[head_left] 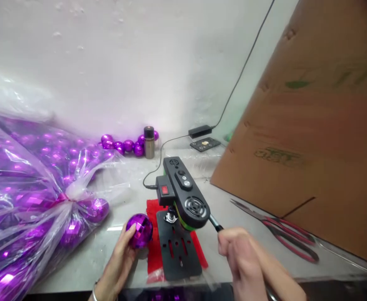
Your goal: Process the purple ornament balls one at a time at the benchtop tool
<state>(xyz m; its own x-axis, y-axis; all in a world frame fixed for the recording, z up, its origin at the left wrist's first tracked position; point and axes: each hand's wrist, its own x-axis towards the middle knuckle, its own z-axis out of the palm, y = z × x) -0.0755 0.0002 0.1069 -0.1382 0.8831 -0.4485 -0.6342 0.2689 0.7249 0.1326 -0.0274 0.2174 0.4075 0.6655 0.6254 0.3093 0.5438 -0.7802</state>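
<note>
My left hand is closed around a shiny purple faceted bauble, left of the black base plate. My right hand makes a loose fist around a slim black-and-silver rod-shaped tool; its tip is hidden behind the black device. That device, with round vents, buttons and a red rocker switch, stands over the black slotted base plate. Beneath the plate lies a red cloth.
At left bulges a tied clear plastic bag of purple baubles. Smaller baubles, a small bottle, a power adapter and a phone sit behind. Scissors lie at right, beside a leaning cardboard box.
</note>
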